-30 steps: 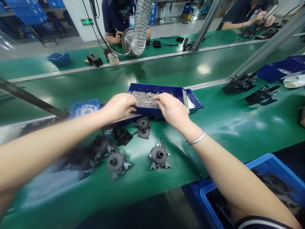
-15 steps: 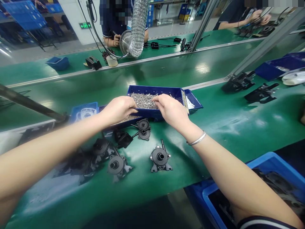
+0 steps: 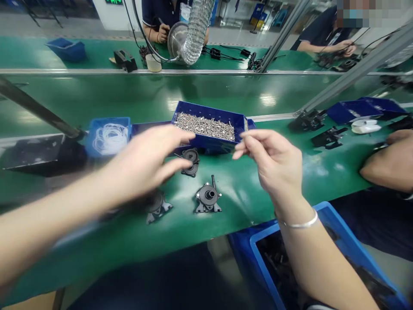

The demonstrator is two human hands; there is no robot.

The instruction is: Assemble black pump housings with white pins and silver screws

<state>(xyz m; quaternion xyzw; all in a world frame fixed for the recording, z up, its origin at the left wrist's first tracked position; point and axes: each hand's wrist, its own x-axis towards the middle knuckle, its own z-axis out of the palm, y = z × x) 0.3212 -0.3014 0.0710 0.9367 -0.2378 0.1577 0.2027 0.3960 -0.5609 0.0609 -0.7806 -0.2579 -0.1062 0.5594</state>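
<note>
My left hand (image 3: pixel 151 157), slightly blurred, is above the black pump-like parts with thumb and fingers apart and nothing seen between them. My right hand (image 3: pixel 274 159) is held up just right of the blue screw bin (image 3: pixel 209 143), fingertips pinched; anything between them is too small to make out. Loose silvery screws (image 3: pixel 206 125) fill much of that bin. In front of it a black round housing (image 3: pixel 209 196) with a central spout stands on the green bench. A similar housing (image 3: pixel 158 204) is partly behind my left hand, and a smaller black part (image 3: pixel 190 159) lies near the bin.
A light-blue box of white rings (image 3: pixel 109 137) is at the left. Black brackets (image 3: pixel 329 137) lie to the right, near another person's arm (image 3: pixel 392 165). A blue-rimmed crate (image 3: pixel 261 241) of black parts sits below the bench edge. A slanted metal post (image 3: pixel 351 64) crosses the right.
Both hands have left the screw bin. My right hand has drawn back to the right, still pinched; my left has come nearer and opened. The view has shifted, bringing another person's arm in at right.
</note>
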